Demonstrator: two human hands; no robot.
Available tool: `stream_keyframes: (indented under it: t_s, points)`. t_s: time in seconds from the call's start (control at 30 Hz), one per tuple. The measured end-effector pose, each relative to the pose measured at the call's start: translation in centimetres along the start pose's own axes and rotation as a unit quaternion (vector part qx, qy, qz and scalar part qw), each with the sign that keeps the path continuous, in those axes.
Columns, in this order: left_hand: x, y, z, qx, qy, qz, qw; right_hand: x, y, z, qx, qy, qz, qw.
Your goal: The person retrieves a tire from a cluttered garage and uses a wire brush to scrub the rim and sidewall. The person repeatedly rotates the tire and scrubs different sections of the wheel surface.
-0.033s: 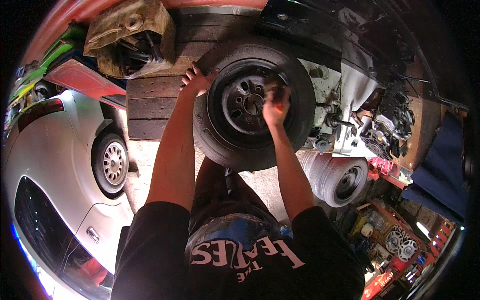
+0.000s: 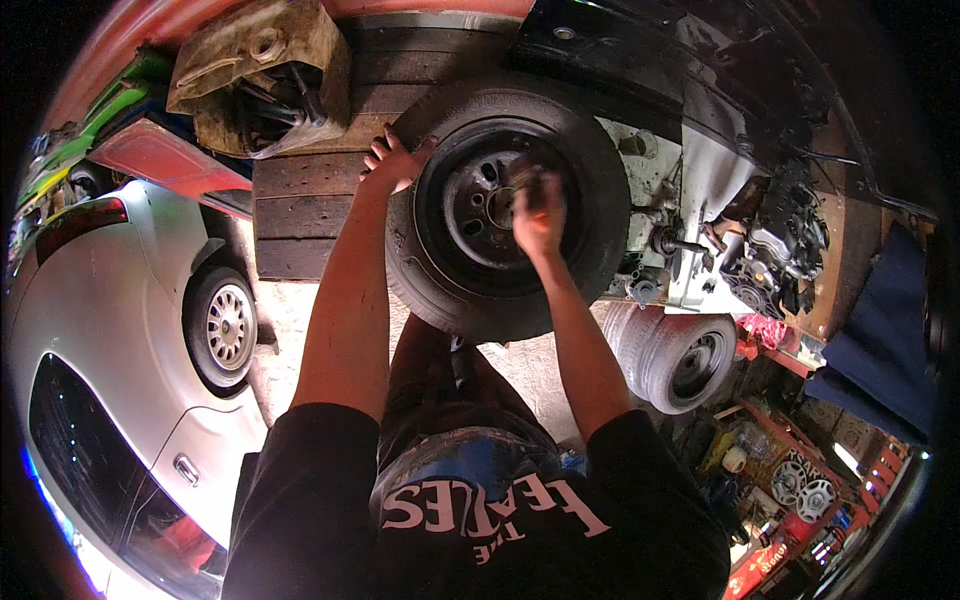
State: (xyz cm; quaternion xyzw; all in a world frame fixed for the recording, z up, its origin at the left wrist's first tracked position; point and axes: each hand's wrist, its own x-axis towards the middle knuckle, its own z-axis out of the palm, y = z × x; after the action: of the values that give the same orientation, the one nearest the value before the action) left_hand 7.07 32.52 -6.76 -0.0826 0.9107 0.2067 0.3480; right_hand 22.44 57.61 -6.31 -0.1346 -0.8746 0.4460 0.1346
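While your left hand (image 2: 398,164) lies on the tyre (image 2: 500,312) at ten o'clock, fingers spread, grip wide, your right hand (image 2: 540,222), blurred, is over the steel wheel (image 2: 485,240), three o'clock of centre; cannot tell whether its grip holds anything. Tyre lies on plank bench (image 2: 300,215); cut-open container (image 2: 235,65) at its ten o'clock.

Dark wooden plank bench (image 2: 300,217), brightly lit pale floor (image 2: 288,325), silver car (image 2: 125,300) at left.

Left head-worn fisheye, high up, facing down
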Motion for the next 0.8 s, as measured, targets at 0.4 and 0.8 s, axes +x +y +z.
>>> stream_keyframes:
  t_s: [0.4, 0.8]
  points:
    - [-2.6, 0.2, -2.1, -0.073, 0.006, -0.029, 0.997, -3.8, -7.6, 0.2, -0.030, -0.144, -0.105, 0.984]
    - [-2.6, 0.3, -1.8, -0.072, 0.017, -0.024, 0.997, 0.5, -7.4, -0.4, -0.042, -0.102, -0.103, 0.989]
